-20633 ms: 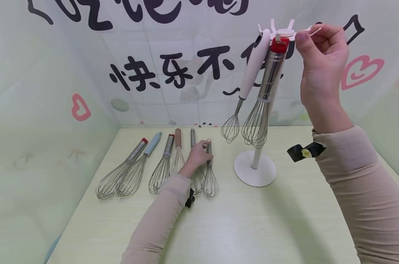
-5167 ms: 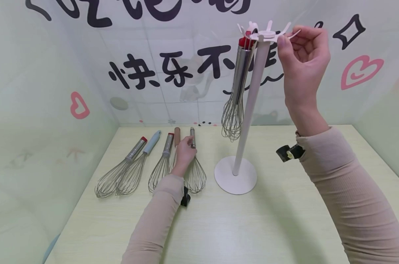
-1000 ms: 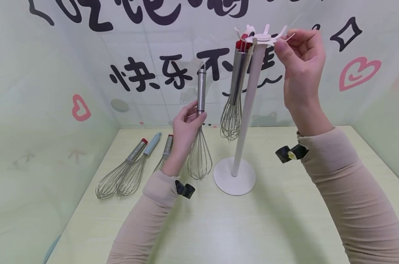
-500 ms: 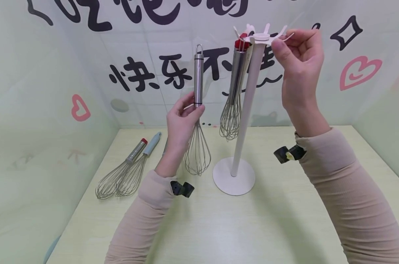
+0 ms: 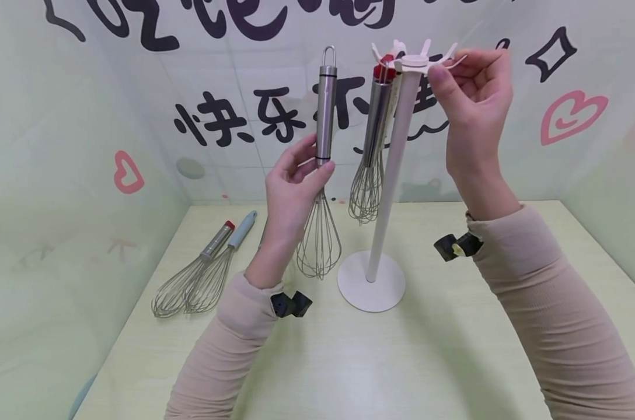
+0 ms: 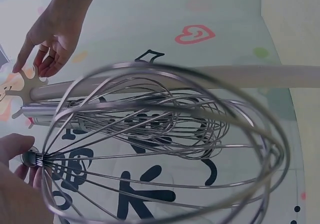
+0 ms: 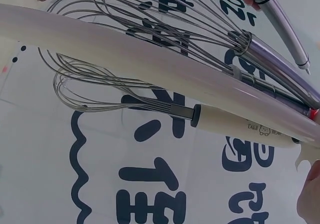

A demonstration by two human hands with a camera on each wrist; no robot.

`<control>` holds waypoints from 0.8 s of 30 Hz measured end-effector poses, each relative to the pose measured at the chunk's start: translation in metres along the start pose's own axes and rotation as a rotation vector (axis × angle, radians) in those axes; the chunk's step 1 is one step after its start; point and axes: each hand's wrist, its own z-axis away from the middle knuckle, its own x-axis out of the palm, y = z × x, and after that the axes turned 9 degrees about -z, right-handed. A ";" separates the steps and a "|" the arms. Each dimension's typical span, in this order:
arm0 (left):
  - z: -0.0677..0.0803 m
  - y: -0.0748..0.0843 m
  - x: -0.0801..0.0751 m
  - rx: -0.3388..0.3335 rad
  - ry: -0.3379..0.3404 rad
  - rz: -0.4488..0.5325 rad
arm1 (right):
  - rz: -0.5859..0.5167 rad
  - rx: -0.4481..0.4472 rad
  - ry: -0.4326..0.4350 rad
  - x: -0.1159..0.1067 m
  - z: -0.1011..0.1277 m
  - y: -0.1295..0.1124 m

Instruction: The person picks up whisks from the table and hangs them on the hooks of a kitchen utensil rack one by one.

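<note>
My left hand (image 5: 313, 164) grips a steel whisk (image 5: 325, 105) at the base of its handle. The whisk stands upright in the air with its hanging loop level with the top of the white stand (image 5: 396, 169), just left of it. Its wires (image 6: 165, 149) fill the left wrist view. My right hand (image 5: 446, 65) pinches one hook arm of the stand's top (image 5: 419, 58). A red-capped steel whisk (image 5: 375, 116) hangs from the stand. A white-handled whisk (image 7: 240, 126) hangs behind the pole (image 7: 125, 49).
Two whisks lie on the pale table (image 5: 401, 361) at the left, one red-capped (image 5: 212, 245) and one blue-handled (image 5: 242, 228). Another lies partly hidden behind my left wrist. The stand's round base (image 5: 371, 286) sits mid-table. Printed walls close in the back and sides.
My left hand has lifted the steel whisk higher and a little to the right, closer to the stand's top. My right hand keeps its pinch on the hook arm.
</note>
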 end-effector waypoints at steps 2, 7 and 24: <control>0.002 0.003 0.001 0.001 -0.008 -0.003 | -0.001 -0.002 -0.003 0.000 0.000 0.000; 0.005 0.007 0.003 0.010 -0.031 -0.025 | 0.008 -0.011 -0.009 0.002 0.002 0.000; 0.009 0.015 0.006 0.071 -0.078 -0.054 | 0.105 -0.064 -0.027 0.011 0.005 0.001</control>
